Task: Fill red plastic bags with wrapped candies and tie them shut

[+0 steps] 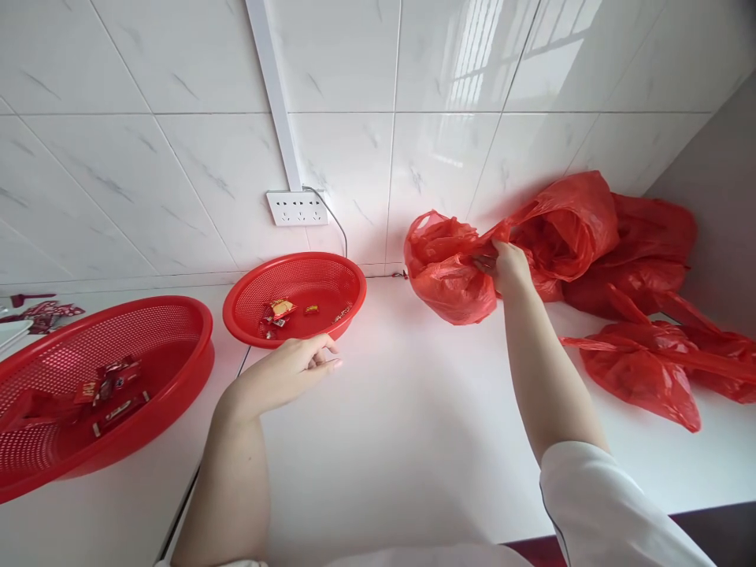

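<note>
Where the white counter [413,409] meets the tiled wall, right hand [509,266] reaching out to a red plastic bag [449,272], fingers pinched shut on a fold of its rim. Bag sitting puffed up and open-mouthed on the counter, close against the wall, touching a heap of more red bags [626,260] piled into the right corner (count impossible to tell).

Left hand [289,370] resting low over the counter, fingers loosely curled together, holding nothing, fingertips just beside the near rim of a small red mesh basket [253,295]. Inside that basket, a few wrapped sweets [282,309]; wrapper print too small to read.

Further left, a larger red mesh basket [194,331] holding dark red wrapped bars [118,390], light lettering visible but not legible. Beyond it, at the frame's left edge, red paper scraps [44,311].

On the wall above the small basket, a white socket strip [297,208], grey cable [336,220] trailing down from it. White sleeve [596,504] on the right arm.
</note>
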`<action>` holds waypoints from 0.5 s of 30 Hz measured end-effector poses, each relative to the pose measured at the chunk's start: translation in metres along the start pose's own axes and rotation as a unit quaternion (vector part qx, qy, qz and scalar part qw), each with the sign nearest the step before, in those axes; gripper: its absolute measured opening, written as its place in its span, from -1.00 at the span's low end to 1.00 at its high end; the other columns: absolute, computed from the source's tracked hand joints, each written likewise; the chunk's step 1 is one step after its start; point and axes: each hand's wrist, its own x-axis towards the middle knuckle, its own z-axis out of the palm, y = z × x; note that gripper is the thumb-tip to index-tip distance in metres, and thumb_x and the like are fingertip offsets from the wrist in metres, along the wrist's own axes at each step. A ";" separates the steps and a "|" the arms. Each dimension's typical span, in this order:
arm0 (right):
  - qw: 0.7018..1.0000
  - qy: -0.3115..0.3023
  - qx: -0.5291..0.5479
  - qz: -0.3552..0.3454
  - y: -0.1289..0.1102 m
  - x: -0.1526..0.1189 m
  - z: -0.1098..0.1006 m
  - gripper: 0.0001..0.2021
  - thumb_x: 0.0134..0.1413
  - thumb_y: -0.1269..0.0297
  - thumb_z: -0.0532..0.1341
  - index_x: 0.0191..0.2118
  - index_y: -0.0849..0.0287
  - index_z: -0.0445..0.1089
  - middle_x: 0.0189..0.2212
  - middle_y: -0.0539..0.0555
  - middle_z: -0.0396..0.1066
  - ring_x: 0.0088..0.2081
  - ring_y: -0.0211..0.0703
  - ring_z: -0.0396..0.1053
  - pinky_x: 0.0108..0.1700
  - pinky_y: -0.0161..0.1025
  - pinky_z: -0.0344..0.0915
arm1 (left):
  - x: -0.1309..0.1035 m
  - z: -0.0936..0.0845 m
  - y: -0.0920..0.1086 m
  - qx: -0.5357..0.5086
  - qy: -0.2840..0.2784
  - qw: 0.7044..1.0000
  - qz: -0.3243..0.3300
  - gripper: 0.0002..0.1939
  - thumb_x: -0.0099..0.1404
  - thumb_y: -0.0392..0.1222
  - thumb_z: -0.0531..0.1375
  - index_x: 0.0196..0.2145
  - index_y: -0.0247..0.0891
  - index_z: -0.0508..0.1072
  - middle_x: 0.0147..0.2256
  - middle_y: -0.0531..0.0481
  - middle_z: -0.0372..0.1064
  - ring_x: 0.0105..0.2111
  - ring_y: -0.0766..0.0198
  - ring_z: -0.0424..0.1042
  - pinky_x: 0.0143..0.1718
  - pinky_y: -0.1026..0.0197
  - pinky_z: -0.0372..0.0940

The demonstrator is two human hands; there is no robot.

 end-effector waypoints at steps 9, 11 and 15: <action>0.965 -0.173 -0.191 0.045 -0.028 -0.035 0.016 -0.88 -0.04 0.28 0.23 -0.43 0.23 0.44 -0.46 0.09 0.48 -0.36 -0.12 0.42 -0.25 -0.21 0.35 | 0.003 0.005 0.000 0.016 -0.008 1.000 0.009 -0.66 0.25 0.17 0.05 -0.19 -0.06 0.41 -0.26 0.05 0.48 -0.29 0.15 0.46 -0.37 0.20 0.25; 0.944 -0.191 -0.265 0.032 -0.034 -0.045 0.023 -0.89 -0.07 0.32 0.22 -0.46 0.22 0.47 -0.50 0.06 0.47 -0.37 -0.11 0.42 -0.27 -0.22 0.33 | 0.005 0.012 0.006 0.008 0.007 0.999 0.041 -0.68 0.27 0.14 0.05 -0.16 -0.06 0.41 -0.24 0.04 0.47 -0.25 0.15 0.45 -0.30 0.17 0.29; 0.941 -0.212 -0.263 0.011 -0.042 -0.058 0.037 -0.83 0.02 0.27 0.18 -0.45 0.21 0.47 -0.53 0.06 0.47 -0.40 -0.13 0.41 -0.30 -0.24 0.33 | 0.029 0.050 0.028 -0.013 0.075 0.980 0.186 -0.69 0.32 0.01 0.04 -0.03 -0.05 0.37 -0.04 0.00 0.39 -0.05 0.15 0.38 -0.06 0.14 0.28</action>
